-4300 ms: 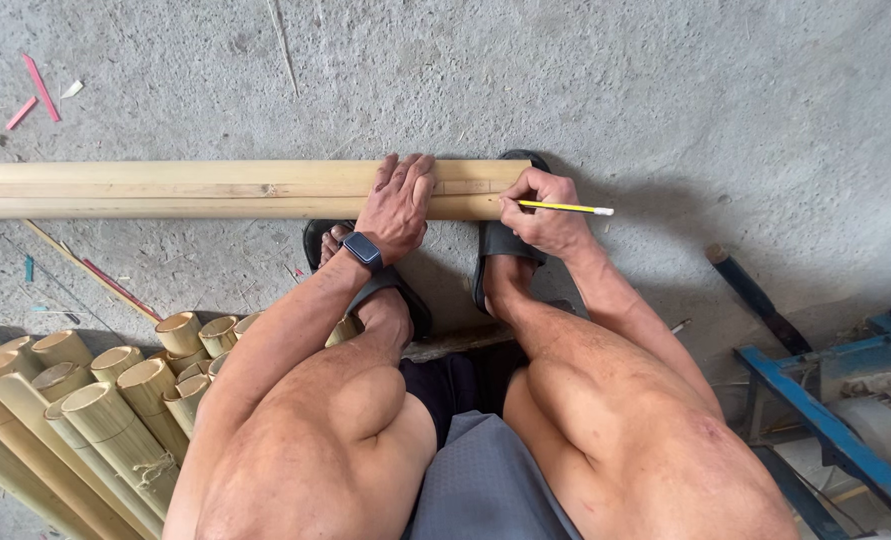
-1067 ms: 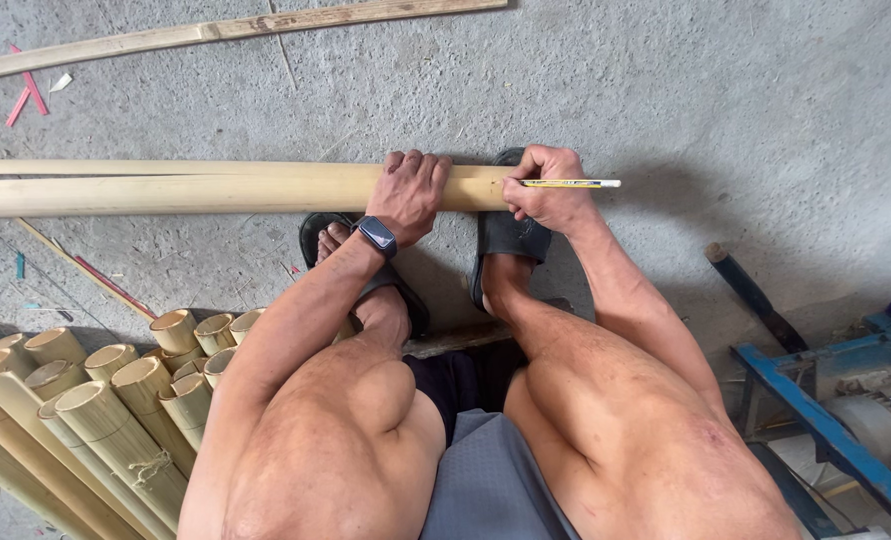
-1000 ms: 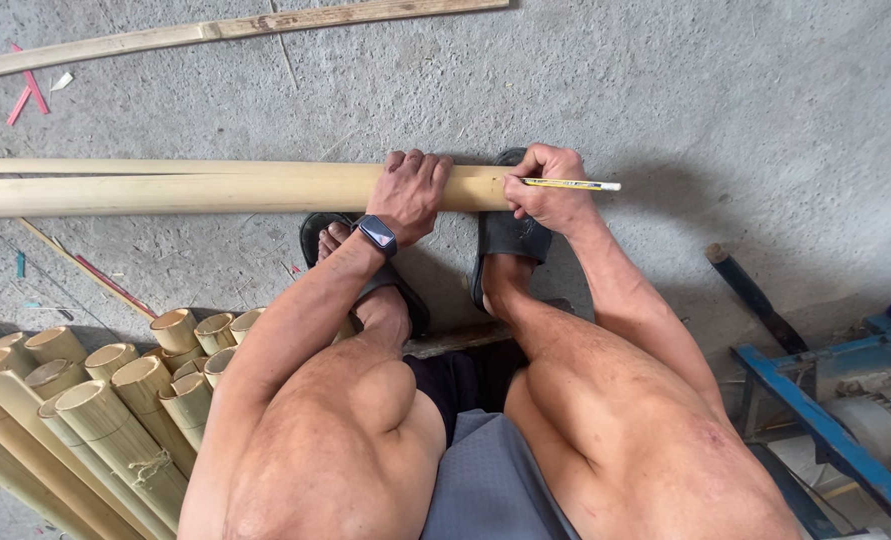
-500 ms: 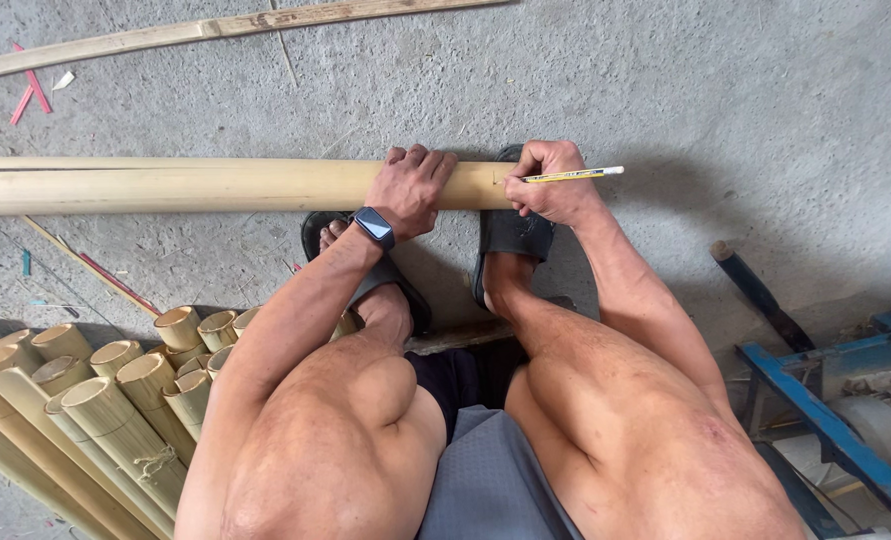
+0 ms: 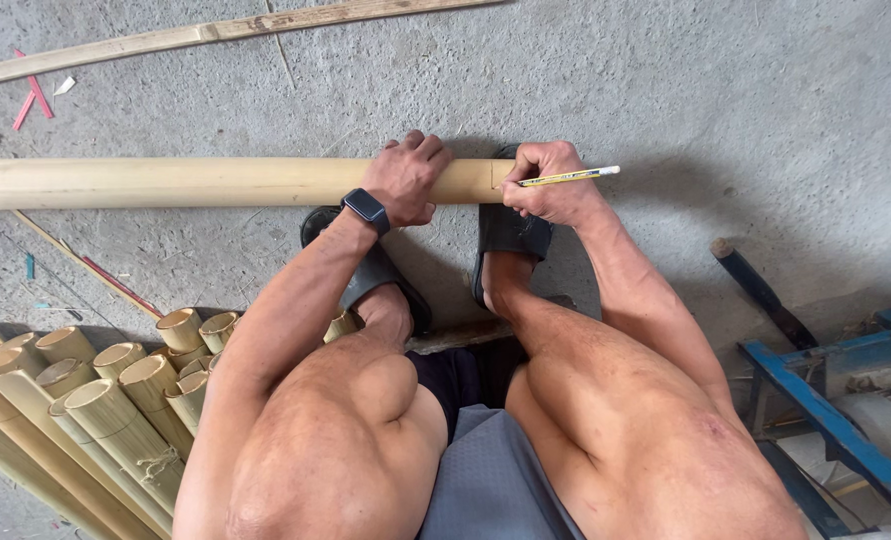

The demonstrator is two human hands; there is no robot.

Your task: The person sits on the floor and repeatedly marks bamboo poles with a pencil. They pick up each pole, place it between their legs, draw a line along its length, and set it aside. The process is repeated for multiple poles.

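Observation:
A long pale bamboo pole (image 5: 185,181) lies across the concrete floor in front of my feet. My left hand (image 5: 406,177), with a dark watch on its wrist, is wrapped over the pole near its right end. My right hand (image 5: 548,180) grips a yellow pencil (image 5: 570,176) whose tip rests against the pole's right end, beside a thin dark line drawn around the pole. My feet in black sandals (image 5: 510,236) sit just under the pole.
A bundle of cut bamboo tubes (image 5: 95,395) lies at the lower left. A thin bamboo strip (image 5: 215,32) runs along the top. A blue metal frame (image 5: 825,400) and a dark handle (image 5: 760,290) stand at the right.
My left hand has shifted its grip on the pole, and the pencil tip has moved slightly along the pole's end. The view has tilted up, showing the thin strip at the top.

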